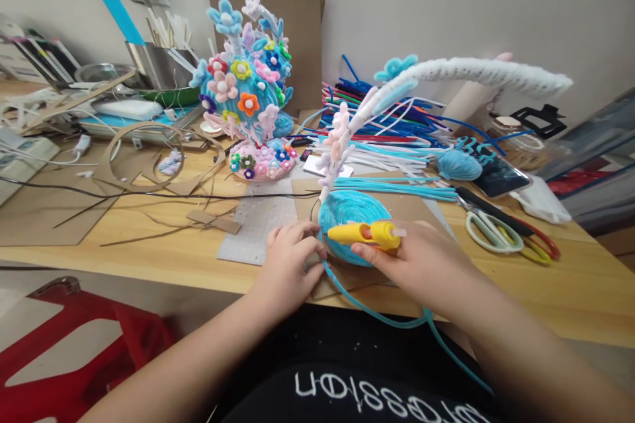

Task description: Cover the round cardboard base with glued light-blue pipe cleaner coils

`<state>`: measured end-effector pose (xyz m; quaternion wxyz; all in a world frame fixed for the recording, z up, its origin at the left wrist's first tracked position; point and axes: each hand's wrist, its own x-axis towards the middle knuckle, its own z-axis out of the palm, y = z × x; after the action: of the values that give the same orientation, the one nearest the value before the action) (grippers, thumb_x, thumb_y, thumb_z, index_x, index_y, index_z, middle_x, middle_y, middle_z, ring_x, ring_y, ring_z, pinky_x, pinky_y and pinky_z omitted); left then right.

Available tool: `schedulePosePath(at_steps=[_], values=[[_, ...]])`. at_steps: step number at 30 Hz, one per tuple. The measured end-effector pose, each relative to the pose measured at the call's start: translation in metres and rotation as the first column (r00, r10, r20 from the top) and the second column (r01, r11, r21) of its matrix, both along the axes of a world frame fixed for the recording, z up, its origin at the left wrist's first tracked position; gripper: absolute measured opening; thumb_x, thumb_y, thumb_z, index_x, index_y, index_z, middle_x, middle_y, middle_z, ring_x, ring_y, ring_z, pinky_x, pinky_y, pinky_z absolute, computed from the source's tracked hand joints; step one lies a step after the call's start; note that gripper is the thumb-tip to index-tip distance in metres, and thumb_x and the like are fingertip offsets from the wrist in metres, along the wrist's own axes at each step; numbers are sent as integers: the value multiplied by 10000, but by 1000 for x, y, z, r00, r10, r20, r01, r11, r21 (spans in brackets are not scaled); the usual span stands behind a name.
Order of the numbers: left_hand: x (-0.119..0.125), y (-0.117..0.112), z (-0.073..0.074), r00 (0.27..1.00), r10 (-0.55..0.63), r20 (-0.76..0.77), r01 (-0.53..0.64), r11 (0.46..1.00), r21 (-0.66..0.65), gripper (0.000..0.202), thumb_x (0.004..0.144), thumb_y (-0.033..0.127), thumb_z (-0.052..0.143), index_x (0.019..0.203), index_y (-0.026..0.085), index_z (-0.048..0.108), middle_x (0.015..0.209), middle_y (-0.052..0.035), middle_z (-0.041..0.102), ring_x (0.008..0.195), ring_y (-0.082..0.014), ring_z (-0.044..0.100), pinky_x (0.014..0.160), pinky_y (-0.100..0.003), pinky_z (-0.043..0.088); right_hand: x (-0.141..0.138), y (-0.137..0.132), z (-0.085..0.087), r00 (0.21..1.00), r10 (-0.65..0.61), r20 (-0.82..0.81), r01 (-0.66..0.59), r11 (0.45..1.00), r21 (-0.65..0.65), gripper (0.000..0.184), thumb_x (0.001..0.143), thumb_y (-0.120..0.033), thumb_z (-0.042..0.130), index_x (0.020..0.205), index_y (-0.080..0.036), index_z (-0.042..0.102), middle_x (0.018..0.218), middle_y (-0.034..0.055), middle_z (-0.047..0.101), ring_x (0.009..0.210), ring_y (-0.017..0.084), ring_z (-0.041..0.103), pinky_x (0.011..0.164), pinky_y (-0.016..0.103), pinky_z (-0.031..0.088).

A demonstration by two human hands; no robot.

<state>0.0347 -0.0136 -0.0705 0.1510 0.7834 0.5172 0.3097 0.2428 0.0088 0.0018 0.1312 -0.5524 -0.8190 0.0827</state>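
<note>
My right hand [421, 261] is closed around a yellow glue gun [364, 233], its nozzle pointing left over a round base [350, 208] wound from light-blue pipe cleaner. My left hand [290, 258] is closed in a pinch at the base's left edge, pressing the loose blue pipe cleaner [367, 310] that trails off the table's front edge toward my lap. A white fuzzy arch [471, 71] with pale flowers rises from the base and curves right.
A finished pipe-cleaner flower piece [245, 82] stands behind on the wooden table [149, 244]. Loose pipe cleaners [387, 125], a phone [499, 175], scissors [496, 231], cardboard rings [143, 155] and a metal tool cup [159, 63] lie around. A red stool [74, 357] is at lower left.
</note>
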Motion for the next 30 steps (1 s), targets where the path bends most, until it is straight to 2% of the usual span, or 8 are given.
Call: schedulePosePath(at_steps=[4,8,14,23,30], values=[[0,0,-1,1000,-4,3,4,1000,7,149,760,116,664,812,242,603,1241,-20,591,1195,-248,492,983,-464,310,-8,0,1,995,58,79,-71,984,162,349,851,-517,583,613,-273,657,453,6,559,439,175,491,440,273,212],[0,-1,0,1000,-10,-3,10,1000,6,142,762,126,661,820,243,604,1231,-18,587,1195,-247,483,979,-448,307,-15,0,5,988,38,152,-70,975,211,346,852,-505,582,618,-265,671,513,26,613,499,196,527,486,287,215],[1,-2,3,1000,-11,-22,11,1000,0,145,758,125,655,822,240,595,1223,-14,573,1185,-236,476,980,-423,300,-19,-4,11,977,-47,206,25,994,106,316,859,-470,585,658,-249,689,536,31,633,539,223,546,511,295,217],[1,-3,3,999,-6,-33,7,1000,5,149,765,125,648,835,244,595,1229,-5,570,1198,-226,469,984,-418,294,-13,-4,9,974,-48,223,39,998,46,419,879,-536,511,616,-242,654,550,53,637,562,242,546,540,306,248],[1,-3,3,999,-5,-40,6,1000,8,144,765,128,647,835,246,604,1218,-2,577,1176,-229,478,968,-419,308,-11,-8,13,967,-50,250,66,996,-57,412,873,-541,503,669,-228,678,667,84,697,636,260,568,588,337,308]])
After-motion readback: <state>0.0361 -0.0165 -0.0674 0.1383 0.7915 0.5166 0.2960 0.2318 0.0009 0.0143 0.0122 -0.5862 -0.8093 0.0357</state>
